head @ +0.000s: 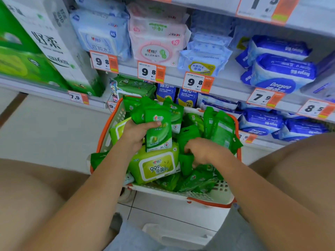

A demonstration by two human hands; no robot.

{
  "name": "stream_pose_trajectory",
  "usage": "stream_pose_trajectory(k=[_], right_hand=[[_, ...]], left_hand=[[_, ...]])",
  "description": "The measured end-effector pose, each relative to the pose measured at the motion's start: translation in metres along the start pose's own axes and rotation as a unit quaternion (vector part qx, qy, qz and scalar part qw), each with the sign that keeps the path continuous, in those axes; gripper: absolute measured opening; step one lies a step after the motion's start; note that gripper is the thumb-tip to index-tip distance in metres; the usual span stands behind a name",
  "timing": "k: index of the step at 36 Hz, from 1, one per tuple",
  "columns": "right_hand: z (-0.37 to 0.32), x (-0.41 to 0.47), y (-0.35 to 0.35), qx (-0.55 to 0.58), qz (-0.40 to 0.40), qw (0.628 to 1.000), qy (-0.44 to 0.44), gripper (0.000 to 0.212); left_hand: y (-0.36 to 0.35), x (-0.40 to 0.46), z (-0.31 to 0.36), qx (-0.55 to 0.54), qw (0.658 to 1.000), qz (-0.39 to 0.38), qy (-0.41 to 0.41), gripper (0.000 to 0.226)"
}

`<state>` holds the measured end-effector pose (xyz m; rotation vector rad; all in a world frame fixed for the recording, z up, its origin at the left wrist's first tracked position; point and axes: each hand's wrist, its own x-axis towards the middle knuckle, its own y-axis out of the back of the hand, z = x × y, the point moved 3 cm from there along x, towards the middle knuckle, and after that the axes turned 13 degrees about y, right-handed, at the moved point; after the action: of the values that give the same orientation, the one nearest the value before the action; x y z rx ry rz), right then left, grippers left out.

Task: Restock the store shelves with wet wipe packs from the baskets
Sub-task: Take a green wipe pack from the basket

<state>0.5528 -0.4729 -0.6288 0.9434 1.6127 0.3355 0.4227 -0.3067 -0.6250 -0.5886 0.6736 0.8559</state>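
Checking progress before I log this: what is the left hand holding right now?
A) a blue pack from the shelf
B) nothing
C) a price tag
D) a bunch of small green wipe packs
D: the left hand grips several small green wipe packs above the basket.

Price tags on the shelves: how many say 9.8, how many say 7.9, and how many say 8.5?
9.8 tags: 3
7.9 tags: 2
8.5 tags: 1
Total: 6
A few more tags are cut off or hidden, so they are not counted.
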Motion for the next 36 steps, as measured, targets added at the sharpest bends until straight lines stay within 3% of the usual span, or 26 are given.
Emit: stream_pose_trajectory(k=[2, 4, 6, 8, 10, 13, 15, 17, 20, 23, 27, 28, 30, 32, 33, 35, 36], right_hand=[[-0.006, 0.005, -0.007, 0.004, -0.003, 1.0, 0.018, 0.05], [-0.003, 0.004, -0.003, 0.077, 0.018, 0.997, 0.026, 0.046], [0.007, -0.006, 0.016, 0.174, 0.069, 0.982, 0.034, 0.044], [0.017, -0.022, 0.043, 0.268, 0.151, 0.95, 0.058, 0.021], [0.02, -0.033, 0.066, 0.407, 0.235, 0.877, 0.099, 0.006], [0.015, -0.034, 0.085, 0.585, 0.325, 0.732, 0.127, 0.019], [0.006, -0.027, 0.087, 0.616, 0.386, 0.675, 0.124, 0.014], [0.001, -0.019, 0.084, 0.617, 0.452, 0.636, 0.103, 0.016], [0.0, -0.012, 0.077, 0.604, 0.503, 0.615, 0.065, 0.042], [0.002, -0.013, 0.075, 0.617, 0.532, 0.579, 0.033, 0.022], [-0.003, -0.013, 0.077, 0.653, 0.534, 0.537, 0.021, 0.025], [-0.006, -0.012, 0.078, 0.661, 0.534, 0.527, 0.02, 0.027], [-0.014, -0.009, 0.078, 0.673, 0.534, 0.512, 0.022, 0.028], [-0.022, -0.005, 0.08, 0.666, 0.539, 0.516, 0.021, 0.026], [-0.025, -0.003, 0.081, 0.649, 0.546, 0.529, 0.017, 0.028], [-0.028, 0.0, 0.082, 0.624, 0.553, 0.552, 0.014, 0.036], [-0.03, -0.001, 0.085, 0.626, 0.553, 0.55, 0.018, 0.038]], left_hand=[[0.002, -0.002, 0.0, -0.002, 1.0, 0.012, -0.005, 0.045], [0.006, -0.001, 0.0, -0.011, 0.999, 0.025, -0.016, 0.045], [0.008, -0.003, 0.002, -0.017, 0.999, 0.03, -0.036, 0.057], [0.011, -0.003, 0.004, -0.027, 0.997, 0.045, -0.059, 0.064], [0.01, -0.006, 0.008, -0.021, 0.994, 0.063, -0.087, 0.059], [0.0, -0.011, 0.014, 0.011, 0.992, 0.067, -0.107, 0.073], [-0.01, -0.014, 0.017, -0.013, 0.996, 0.041, -0.082, 0.105], [-0.022, -0.02, 0.019, -0.049, 0.996, 0.01, -0.068, 0.103], [-0.026, -0.019, 0.018, -0.046, 0.996, 0.028, -0.076, 0.084], [-0.023, -0.022, 0.021, -0.046, 0.995, 0.039, -0.073, 0.095], [-0.024, -0.024, 0.025, -0.051, 0.996, 0.049, -0.051, 0.124], [-0.028, -0.026, 0.024, -0.05, 0.997, 0.043, -0.041, 0.126], [-0.037, -0.032, 0.023, -0.06, 0.997, 0.032, -0.027, 0.105], [-0.045, -0.036, 0.02, -0.08, 0.996, 0.024, -0.019, 0.078], [-0.049, -0.038, 0.019, -0.086, 0.996, 0.006, -0.011, 0.076], [-0.056, -0.046, 0.018, -0.088, 0.994, -0.06, 0.01, 0.094], [-0.057, -0.046, 0.018, -0.086, 0.992, -0.087, 0.019, 0.092]])
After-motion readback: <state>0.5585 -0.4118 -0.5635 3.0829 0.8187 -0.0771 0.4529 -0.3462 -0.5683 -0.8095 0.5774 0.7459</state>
